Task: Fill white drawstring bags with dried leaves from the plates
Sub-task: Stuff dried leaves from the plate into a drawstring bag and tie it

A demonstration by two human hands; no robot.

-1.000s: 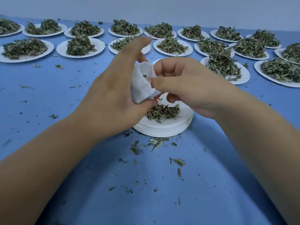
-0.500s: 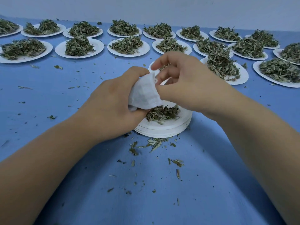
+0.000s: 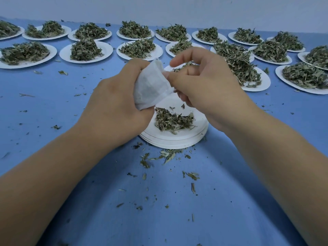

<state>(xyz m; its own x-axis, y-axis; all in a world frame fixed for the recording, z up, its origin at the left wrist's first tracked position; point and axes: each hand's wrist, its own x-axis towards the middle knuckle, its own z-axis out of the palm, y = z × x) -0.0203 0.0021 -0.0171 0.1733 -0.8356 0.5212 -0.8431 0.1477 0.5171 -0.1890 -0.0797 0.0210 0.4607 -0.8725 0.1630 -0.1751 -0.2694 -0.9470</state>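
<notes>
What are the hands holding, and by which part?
One white drawstring bag. The left hand grips its body from the left side; the right hand pinches its right edge, near the top.

Left grip (image 3: 115, 110) curled tight, right grip (image 3: 209, 86) pinching beside it, index finger lifted, both forearms stretched forward.

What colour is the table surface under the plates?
Blue, a plain mid-blue table surface scattered with leaf crumbs; seen clearly in the head view.

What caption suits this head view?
Left hand grips a white bag while right hand pinches its edge above leaves on stacked plates.
</notes>
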